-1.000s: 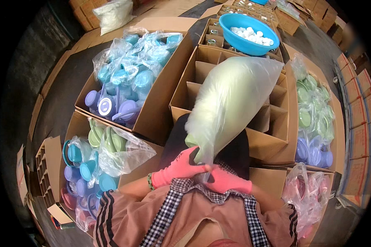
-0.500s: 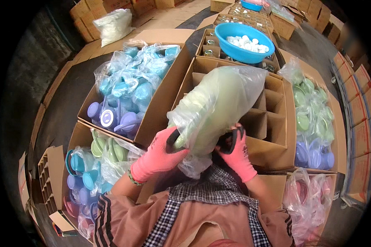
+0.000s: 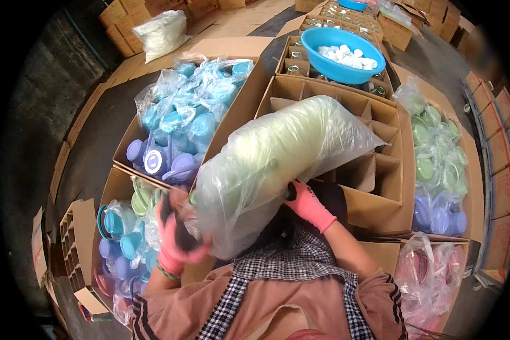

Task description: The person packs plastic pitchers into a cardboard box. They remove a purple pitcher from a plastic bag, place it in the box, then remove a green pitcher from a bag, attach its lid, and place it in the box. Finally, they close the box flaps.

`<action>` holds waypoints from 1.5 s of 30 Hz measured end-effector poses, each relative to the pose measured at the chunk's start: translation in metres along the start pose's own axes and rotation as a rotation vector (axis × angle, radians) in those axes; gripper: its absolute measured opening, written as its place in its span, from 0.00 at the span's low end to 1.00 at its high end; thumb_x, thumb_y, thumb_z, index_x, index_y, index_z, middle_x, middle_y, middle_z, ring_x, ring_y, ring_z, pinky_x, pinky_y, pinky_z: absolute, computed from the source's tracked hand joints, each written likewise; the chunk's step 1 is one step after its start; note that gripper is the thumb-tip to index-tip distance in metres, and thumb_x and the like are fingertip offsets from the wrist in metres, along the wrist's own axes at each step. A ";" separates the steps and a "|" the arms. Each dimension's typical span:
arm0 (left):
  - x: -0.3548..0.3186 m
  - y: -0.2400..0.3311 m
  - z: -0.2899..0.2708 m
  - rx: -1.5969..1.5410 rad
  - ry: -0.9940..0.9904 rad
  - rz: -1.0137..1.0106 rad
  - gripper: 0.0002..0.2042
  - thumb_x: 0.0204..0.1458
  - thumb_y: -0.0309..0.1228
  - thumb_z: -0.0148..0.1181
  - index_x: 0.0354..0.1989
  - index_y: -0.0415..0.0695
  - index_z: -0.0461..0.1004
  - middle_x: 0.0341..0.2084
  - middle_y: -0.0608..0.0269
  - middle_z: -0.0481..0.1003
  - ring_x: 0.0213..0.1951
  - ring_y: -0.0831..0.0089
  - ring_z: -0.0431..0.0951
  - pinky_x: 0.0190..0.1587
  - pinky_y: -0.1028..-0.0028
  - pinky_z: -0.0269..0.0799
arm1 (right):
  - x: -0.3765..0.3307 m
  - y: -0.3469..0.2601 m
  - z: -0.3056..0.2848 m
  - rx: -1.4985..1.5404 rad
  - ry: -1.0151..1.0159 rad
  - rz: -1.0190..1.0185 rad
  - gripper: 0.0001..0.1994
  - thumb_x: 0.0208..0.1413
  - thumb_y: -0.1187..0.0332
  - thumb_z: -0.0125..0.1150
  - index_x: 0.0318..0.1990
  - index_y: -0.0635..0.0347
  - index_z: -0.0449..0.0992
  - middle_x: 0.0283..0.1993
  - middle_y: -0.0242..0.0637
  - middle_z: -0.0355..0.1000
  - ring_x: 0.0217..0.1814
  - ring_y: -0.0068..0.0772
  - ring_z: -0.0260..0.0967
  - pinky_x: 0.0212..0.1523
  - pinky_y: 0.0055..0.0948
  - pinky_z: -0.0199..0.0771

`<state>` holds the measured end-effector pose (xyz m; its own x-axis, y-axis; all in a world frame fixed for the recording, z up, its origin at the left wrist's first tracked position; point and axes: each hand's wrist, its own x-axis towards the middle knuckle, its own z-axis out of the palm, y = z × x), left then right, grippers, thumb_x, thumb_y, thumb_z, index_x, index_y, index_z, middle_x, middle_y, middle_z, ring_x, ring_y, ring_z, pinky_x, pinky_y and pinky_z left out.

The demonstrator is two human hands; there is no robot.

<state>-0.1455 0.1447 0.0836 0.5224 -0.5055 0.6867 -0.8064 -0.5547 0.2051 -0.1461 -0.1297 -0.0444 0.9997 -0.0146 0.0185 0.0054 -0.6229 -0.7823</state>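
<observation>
A long clear plastic bag (image 3: 289, 133) packed with pale green lids or cups slants across the middle, over a divided carton (image 3: 374, 198). My right hand (image 3: 311, 207), in a pink and black glove, grips the bag's underside, its fingertips partly hidden. At the bag's lower left end is my left hand (image 3: 178, 238), gloved alike and smeared by motion. Its fingers are beside the loose plastic, and whether they hold any of it is unclear. A bit of green shows at that end of the bag.
Left stands a carton of bagged blue lids (image 3: 204, 127) and purple ones (image 3: 181, 167), above a mixed-colour box (image 3: 119, 246). Right are bagged green lids (image 3: 425, 136) and pink ones (image 3: 430, 266). A blue basin (image 3: 345, 73) of white caps rests on a carton of glass jars (image 3: 293, 69).
The bag has tipped flatter, its near end swinging left and down. My left hand has moved left and down from its hold near the bag's end. My right hand has shifted slightly left.
</observation>
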 end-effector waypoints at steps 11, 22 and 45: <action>-0.019 0.027 0.023 -1.407 -0.880 -0.862 0.14 0.47 0.34 0.53 0.39 0.39 0.70 0.44 0.52 0.66 0.41 0.66 0.67 0.46 0.72 0.61 | -0.005 -0.028 0.031 0.130 0.082 0.072 0.25 0.40 0.66 0.58 0.48 0.65 0.62 0.50 0.54 0.60 0.53 0.51 0.56 0.51 0.36 0.58; -0.053 0.043 0.027 -0.734 -0.438 -0.266 0.14 0.44 0.36 0.58 0.35 0.38 0.70 0.33 0.53 0.70 0.32 0.64 0.71 0.35 0.71 0.67 | 0.009 -0.018 0.054 0.876 -0.081 0.084 0.16 0.49 0.68 0.51 0.44 0.67 0.66 0.43 0.37 0.67 0.44 0.25 0.62 0.45 0.24 0.62; -0.053 -0.023 0.166 -2.273 0.259 -0.866 0.11 0.46 0.30 0.52 0.38 0.39 0.68 0.35 0.58 0.71 0.40 0.67 0.69 0.45 0.69 0.65 | -0.046 -0.059 -0.017 0.138 0.076 -0.303 0.16 0.50 0.71 0.50 0.47 0.67 0.65 0.48 0.43 0.63 0.41 0.29 0.64 0.41 0.26 0.64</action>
<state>-0.1088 0.0746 -0.0738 0.8618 -0.5007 0.0808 0.4471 0.8253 0.3450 -0.1927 -0.1057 0.0119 0.9477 0.0929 0.3052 0.3098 -0.4965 -0.8109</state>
